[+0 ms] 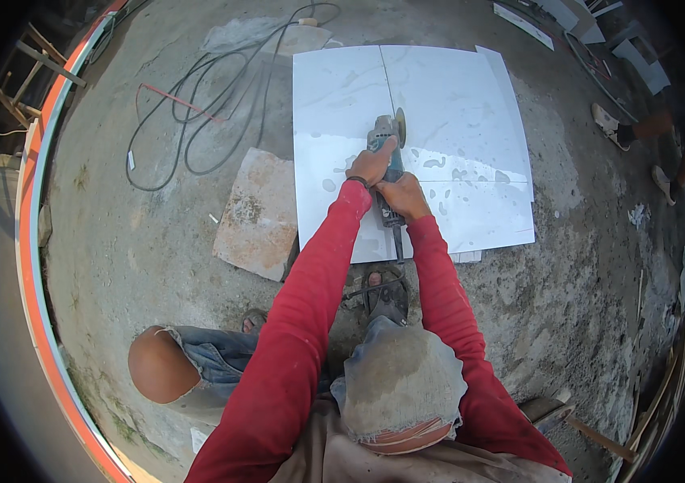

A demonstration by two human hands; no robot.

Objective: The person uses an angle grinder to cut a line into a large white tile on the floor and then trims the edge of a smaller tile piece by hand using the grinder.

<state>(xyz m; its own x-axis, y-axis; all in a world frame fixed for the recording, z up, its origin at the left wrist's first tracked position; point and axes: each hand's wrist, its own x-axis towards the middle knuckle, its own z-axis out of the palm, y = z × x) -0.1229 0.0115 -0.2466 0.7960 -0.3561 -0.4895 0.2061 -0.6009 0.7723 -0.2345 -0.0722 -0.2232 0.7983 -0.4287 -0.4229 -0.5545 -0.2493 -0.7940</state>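
Observation:
An angle grinder [383, 129] with a thin disc [400, 126] at its front is held over a large white sheet or tile [334, 97] on the ground. The disc is by a dark line running across the white surface. My left hand [370, 164] is closed on the grinder's body near the head, and my right hand [403, 196] grips it lower down, toward the cord end. A dark cord [398, 246] runs from the grinder back toward my feet. Wet-looking blotches mark the white surface; whether the disc touches it I cannot tell.
A beige stone slab [250, 213] lies left of the white sheet, with coiled cables [198, 105] beyond. An orange-red edge [40, 145] borders the far left, near wooden pieces [28, 80]. Another person's feet [606, 125] are at the right. Boards [672, 386] lie at the lower right.

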